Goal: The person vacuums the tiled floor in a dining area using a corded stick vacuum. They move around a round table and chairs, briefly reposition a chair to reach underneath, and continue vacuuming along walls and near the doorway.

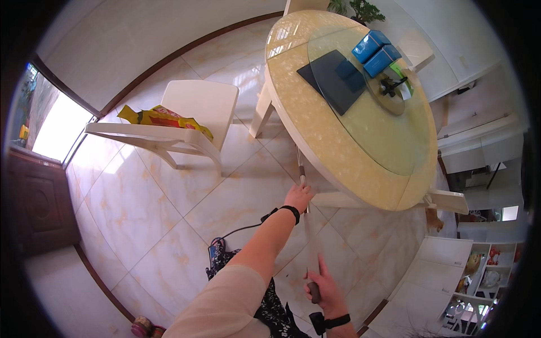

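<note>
My left hand (299,197) reaches out over the tiled floor and grips a long pole (301,169) partway along its length. The pole's far end runs under the table edge, so its head is hidden. Closer to my body, my right hand (326,291) is closed around the pole's brown grip end (313,292), with one finger pointing along the shaft. Between my hands the shaft looks pale and faint against the tiles. Both wrists wear black bands, and a cable trails from the left one.
An oval stone-patterned table (291,88) carries a glass turntable (380,145), a dark flat panel (334,80) and blue boxes (372,46). A white chair (203,95) holds a yellow bag (165,118). An open doorway (59,122) is at left, white shelving (444,262) at lower right.
</note>
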A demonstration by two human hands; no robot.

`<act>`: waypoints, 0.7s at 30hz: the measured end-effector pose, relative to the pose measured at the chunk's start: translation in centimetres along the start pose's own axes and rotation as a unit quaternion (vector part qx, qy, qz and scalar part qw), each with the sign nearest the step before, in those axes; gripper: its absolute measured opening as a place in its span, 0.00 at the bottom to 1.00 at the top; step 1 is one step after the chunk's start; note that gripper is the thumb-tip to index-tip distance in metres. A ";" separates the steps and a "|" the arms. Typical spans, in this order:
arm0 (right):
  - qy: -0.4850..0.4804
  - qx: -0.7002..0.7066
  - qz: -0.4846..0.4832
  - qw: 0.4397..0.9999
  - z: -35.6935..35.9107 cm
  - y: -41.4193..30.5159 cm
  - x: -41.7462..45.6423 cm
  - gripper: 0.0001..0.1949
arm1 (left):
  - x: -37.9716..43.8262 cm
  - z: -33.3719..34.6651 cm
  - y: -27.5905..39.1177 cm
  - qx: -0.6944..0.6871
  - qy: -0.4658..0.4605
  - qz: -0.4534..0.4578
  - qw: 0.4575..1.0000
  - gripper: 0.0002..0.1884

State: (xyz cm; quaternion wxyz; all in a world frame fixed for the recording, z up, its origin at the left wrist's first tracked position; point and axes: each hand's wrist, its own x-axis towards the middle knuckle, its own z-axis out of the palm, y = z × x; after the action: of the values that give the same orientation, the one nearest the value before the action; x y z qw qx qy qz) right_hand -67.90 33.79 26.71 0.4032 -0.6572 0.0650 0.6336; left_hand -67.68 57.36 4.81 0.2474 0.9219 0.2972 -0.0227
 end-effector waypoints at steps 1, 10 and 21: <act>-0.003 -0.011 0.002 1.000 0.4 -0.2 -0.1 0.39 | -0.3 0.4 -0.4 -0.029 0.004 -0.017 0.999 0.16; 0.048 -0.038 0.051 0.997 1.9 1.5 -8.7 0.37 | -3.6 0.5 1.8 0.021 -0.073 0.023 0.997 0.15; 0.104 -0.125 0.064 0.985 4.0 10.1 -26.8 0.37 | -15.2 5.9 8.3 0.108 -0.286 0.227 0.925 0.07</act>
State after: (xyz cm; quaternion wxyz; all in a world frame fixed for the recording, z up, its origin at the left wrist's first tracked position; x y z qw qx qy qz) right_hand -82.12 18.10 46.45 0.2671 -0.7592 0.0686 0.5896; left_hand -74.93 40.57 6.19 0.2193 0.9400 -0.0077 -0.2611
